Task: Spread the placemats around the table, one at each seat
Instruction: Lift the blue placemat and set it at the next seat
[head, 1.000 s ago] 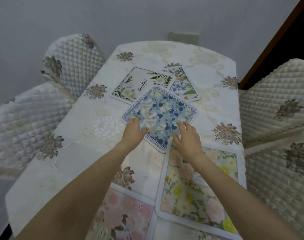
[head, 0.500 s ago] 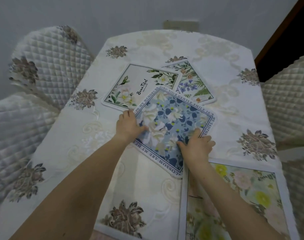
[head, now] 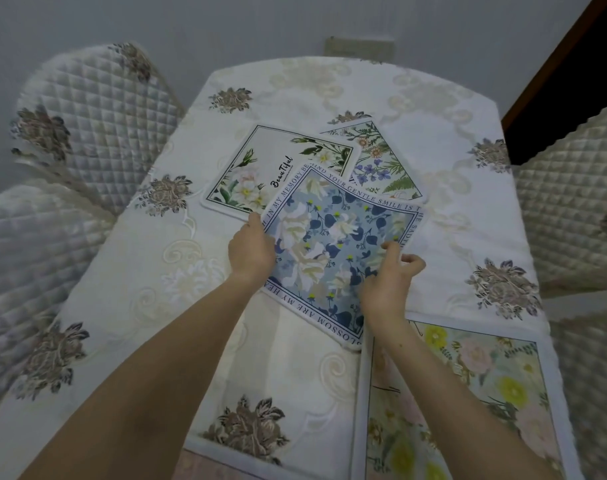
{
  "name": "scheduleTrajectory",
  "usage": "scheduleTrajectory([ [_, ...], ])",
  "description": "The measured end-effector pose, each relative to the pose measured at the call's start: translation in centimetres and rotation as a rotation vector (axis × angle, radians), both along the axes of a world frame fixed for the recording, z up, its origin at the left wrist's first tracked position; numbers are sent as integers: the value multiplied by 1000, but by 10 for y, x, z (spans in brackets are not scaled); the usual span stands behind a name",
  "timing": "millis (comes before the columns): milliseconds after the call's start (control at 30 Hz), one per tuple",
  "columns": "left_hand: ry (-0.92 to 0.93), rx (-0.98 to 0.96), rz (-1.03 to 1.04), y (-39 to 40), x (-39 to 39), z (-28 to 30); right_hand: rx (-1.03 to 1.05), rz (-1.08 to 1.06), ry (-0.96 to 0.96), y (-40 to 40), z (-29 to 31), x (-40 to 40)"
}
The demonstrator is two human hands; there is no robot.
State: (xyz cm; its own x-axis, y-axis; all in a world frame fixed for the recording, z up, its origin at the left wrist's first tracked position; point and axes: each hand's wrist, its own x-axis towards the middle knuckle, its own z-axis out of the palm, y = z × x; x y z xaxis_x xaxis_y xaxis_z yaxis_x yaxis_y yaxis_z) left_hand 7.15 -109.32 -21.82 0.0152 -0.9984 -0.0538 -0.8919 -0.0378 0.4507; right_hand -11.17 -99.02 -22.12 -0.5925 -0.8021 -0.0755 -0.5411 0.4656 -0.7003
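Blue placemat point(head: 333, 237) mid-table point(head: 129, 265), overlapping two other mats beyond the fingers. Left hand point(head: 252, 251) pinches its left edge; right hand point(head: 388, 285) grips the right edge, fingers curled under. Looks thin, light, bendy (likely slick); best held by opposite edges.

The blue placemat point(head: 333, 251) near the middle of the frame carries a border of capital letters. Along its upper left edge I read "IN MY MEMORY BEHIND", though the last word is partly bent. Along the upper right edge it says "YOUR GENTLE SMILE IS T", then "HE SAD" turning down the right side, where the rest runs out of sight. Along the lower edge, upside down to me, stands "LOSSOM ARE MY HEA", cut off at both ends by my hands. The white placemat point(head: 278, 161) above it, upper centre, bears the script word "Beautiful", with a tiny line beneath, too small to read.
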Motion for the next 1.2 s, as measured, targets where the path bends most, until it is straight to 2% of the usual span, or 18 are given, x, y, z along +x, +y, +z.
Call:
scheduleTrajectory([
  [167,83,-110,27,10,4,18,-152,0,-118,2,11,-1],
  [367,183,-135,130,25,13,48,-275,186,-150,-1,42,13],
  [600,244,-176,197,74,38,87,-279,400,-206,22,87,34],
  [900,187,-166,128,195,32,122,-184,481,-264,104,104,70],
  [1200,194,-151,236,289,35,126,-152,562,-332,183,112,83],
])
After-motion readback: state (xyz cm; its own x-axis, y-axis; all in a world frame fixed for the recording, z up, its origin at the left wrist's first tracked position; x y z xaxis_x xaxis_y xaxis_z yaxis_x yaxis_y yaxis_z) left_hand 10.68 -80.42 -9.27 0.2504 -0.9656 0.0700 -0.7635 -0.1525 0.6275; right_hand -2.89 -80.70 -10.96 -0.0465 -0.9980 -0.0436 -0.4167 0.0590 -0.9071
